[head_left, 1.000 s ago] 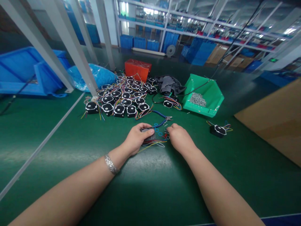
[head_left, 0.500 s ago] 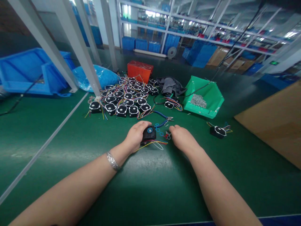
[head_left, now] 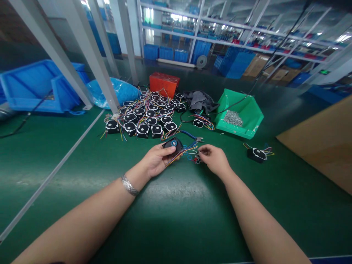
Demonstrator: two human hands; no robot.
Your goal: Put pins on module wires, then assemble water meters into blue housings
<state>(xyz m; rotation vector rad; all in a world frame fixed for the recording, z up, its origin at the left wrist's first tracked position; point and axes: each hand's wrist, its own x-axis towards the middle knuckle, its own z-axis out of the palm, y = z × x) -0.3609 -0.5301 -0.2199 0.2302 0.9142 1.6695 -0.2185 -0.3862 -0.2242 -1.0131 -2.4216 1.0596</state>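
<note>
My left hand [head_left: 159, 158] grips a small black motor [head_left: 176, 143] with a blue ring round its middle; the thumb lies across its face. Several coloured wires [head_left: 181, 152] trail from the motor toward the right. Fingers closed, my right hand [head_left: 216, 158] is just right of the wire ends, over a little cluster of red and metal bits [head_left: 196, 159]; what it pinches is too small to make out. Blue rings [head_left: 189, 157] lie on the green floor between the hands. Beyond them rest cutting pliers [head_left: 198, 139] with blue handles, partly hidden by the motor and wires.
Many wired black motors [head_left: 150, 113] are heaped ahead, before a red box [head_left: 164, 84]. A green bin [head_left: 251, 121] of small metal parts stands right of a dark cloth [head_left: 200, 99]. One motor [head_left: 256, 154] lies near a cardboard sheet [head_left: 324, 146]. White posts [head_left: 90, 47] rise at left.
My left hand has turned the motor, raising it slightly, and its thumb now shows across the front. The wires swing up toward my right hand, which stays nearly in place.
</note>
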